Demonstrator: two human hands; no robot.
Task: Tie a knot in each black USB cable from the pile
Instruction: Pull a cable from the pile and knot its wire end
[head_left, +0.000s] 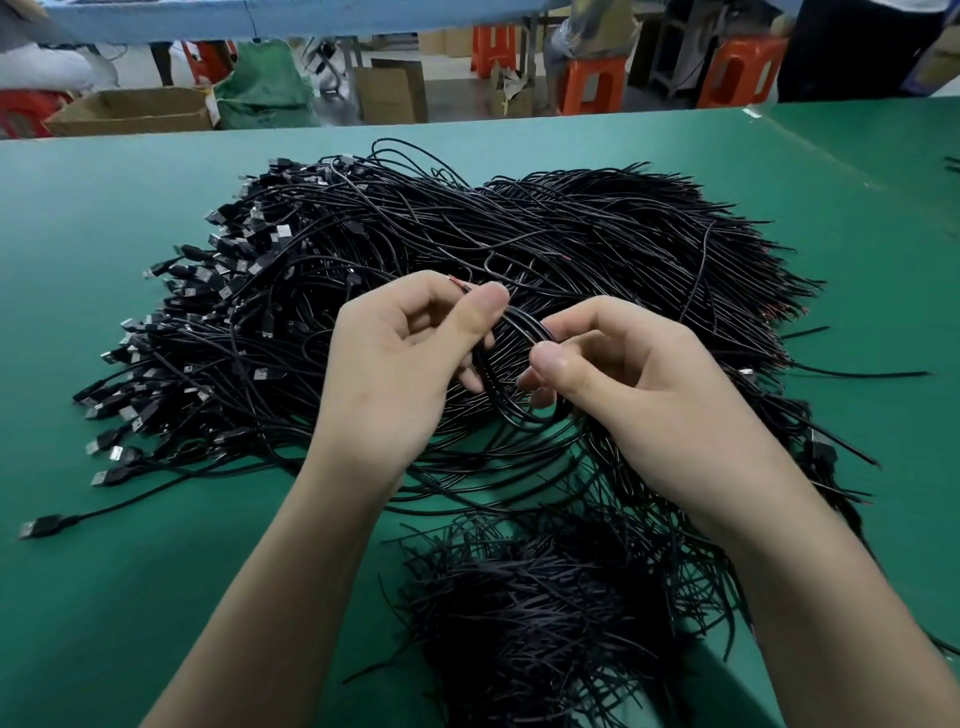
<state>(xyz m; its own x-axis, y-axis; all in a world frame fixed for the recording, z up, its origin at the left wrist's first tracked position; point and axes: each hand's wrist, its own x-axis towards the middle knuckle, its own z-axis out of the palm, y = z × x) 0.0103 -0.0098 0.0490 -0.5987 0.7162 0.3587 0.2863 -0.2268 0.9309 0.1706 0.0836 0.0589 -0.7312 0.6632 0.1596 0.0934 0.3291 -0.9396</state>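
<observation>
A big pile of black USB cables covers the middle of the green table, plugs fanned out to the left, bare wire ends to the right. Above the pile, my left hand pinches the stripped red-tipped end of one black cable between thumb and forefinger. My right hand pinches the same cable a little to the right, where it curves into a loop between the two hands. Both hands hover just over the pile.
A second heap of black cables lies near the front edge between my forearms. Beyond the table's far edge stand cardboard boxes, a green sack and orange stools. Bare green surface lies left and far right.
</observation>
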